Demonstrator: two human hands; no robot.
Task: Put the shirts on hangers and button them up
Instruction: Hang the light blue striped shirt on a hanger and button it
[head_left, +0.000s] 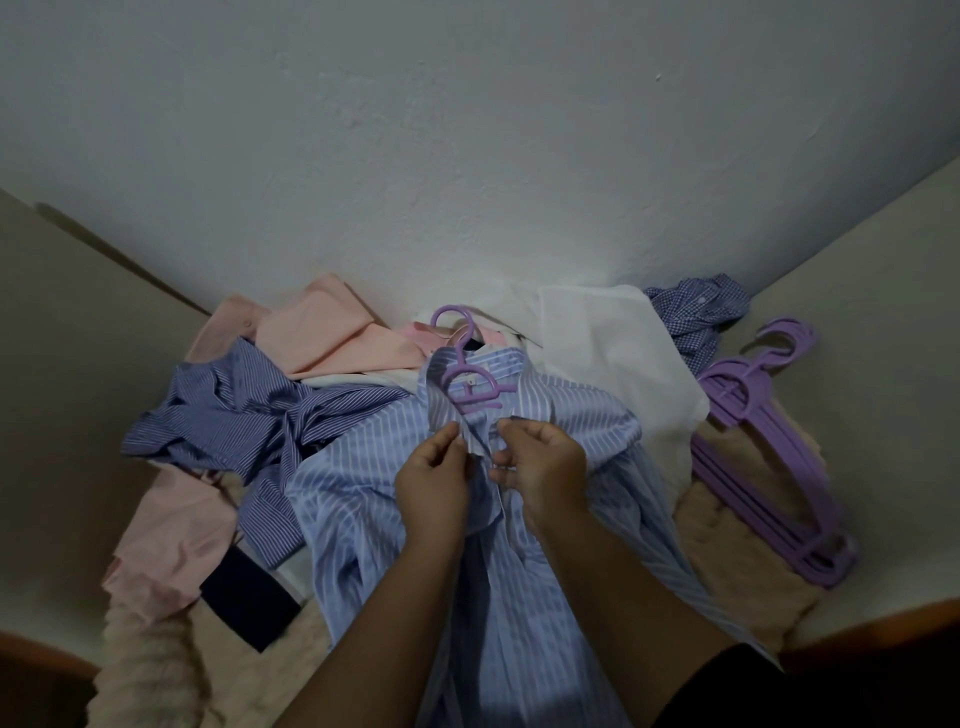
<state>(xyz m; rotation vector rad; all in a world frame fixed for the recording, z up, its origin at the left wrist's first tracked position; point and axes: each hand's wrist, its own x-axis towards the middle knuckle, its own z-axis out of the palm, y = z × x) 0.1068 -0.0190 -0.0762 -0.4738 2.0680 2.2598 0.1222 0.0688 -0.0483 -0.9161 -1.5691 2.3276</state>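
Hands: two, yours. Your left hand (434, 480) pinches the left front edge of the light blue striped shirt (374, 519) just below the collar; your right hand (543, 475) pinches the right front edge beside it, fingers curled round the cloth.
Shirt being worked on: one, the light blue striped shirt, lying front up in the middle of the pile with a purple hanger (470, 384) inside its collar, the hook pointing towards the wall. You cannot tell whether any button is fastened.
Pink shirts: you can count at least two, one pink shirt (171, 535) at the left edge and one pale pink shirt (332, 332) further back by the wall.
Dark blue striped shirt: one (234, 410), crumpled, left of the shirt you hold.
Dark cloth: one dark piece (249, 597) at lower left, partly under the shirts.
White shirt: one (613, 343), spread flat behind and right of your hands.
Checked shirt: one blue checked shirt (696, 312), bunched near the wall on the right.
Spare hangers: one stack of purple hangers (763, 467) on the right, several together; the exact count is unclear.
Surface: a fuzzy beige blanket (727, 540) lies under everything.
Room: a plain pale wall (467, 130) rises behind the pile.
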